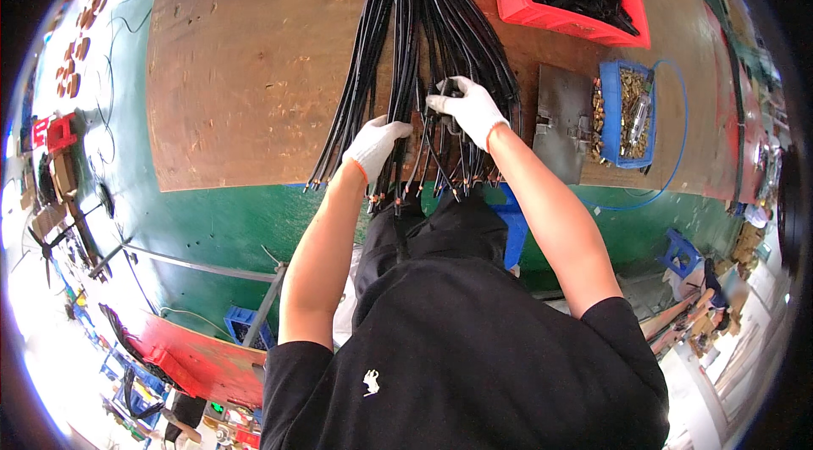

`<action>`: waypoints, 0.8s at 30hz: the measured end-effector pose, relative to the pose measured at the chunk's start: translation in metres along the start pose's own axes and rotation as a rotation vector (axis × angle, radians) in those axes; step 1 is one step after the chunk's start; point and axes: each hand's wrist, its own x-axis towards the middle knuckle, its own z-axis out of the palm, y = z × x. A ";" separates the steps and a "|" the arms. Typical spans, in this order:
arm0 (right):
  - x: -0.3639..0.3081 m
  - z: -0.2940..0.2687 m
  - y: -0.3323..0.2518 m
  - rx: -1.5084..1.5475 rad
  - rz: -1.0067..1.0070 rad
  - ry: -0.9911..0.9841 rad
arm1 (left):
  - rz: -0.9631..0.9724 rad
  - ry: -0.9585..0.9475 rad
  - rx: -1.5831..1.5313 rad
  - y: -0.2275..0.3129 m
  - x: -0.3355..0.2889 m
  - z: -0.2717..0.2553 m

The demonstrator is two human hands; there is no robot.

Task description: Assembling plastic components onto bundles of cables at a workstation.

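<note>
A big brown table (254, 69) stands over a green floor (220, 234). Long black cords (406, 27) run straight away from the person, loose ends by the near edge. A red box (584, 28) sits far right, a smaller blue box (622, 161) closer. The left hand (377, 145), nearer those ends, bends over the cords; I can't tell if it grips. The right hand (470, 110), farther up, pinches something black among them.
</note>
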 end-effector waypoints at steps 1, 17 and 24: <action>-0.012 0.001 -0.005 -0.042 -0.005 -0.017 | 0.002 0.002 -0.013 -0.002 0.002 -0.002; -0.163 -0.028 0.051 -0.426 0.020 -0.244 | -0.100 -0.190 -0.245 -0.021 0.028 0.026; -0.186 -0.039 0.046 -0.586 0.042 -0.279 | -0.025 -0.161 -0.324 -0.020 0.023 0.041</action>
